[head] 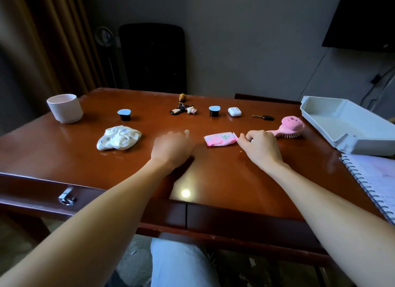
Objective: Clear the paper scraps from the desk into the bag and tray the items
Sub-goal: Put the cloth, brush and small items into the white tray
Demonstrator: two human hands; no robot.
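Note:
My left hand (173, 147) is blurred over the middle of the brown desk (213, 175), its fingers curled, with a small white paper scrap (187, 132) at the fingertips. My right hand (260, 145) rests on the desk beside a pink packet (220, 139), fingers curled round a small white bit (251, 139). A crumpled white bag (118, 137) lies left of my left hand. The white tray (342, 134) stands empty at the right edge. A tiny speck (241, 151) lies near my right hand.
Along the back lie a white ribbed cup (65, 108), two black capsules (124, 115) (214, 111), a keychain (183, 109), a white earbud case (234, 111) and a key (264, 117). A pink hairbrush (288, 126) sits by the tray. A spiral notebook (376, 179) lies right.

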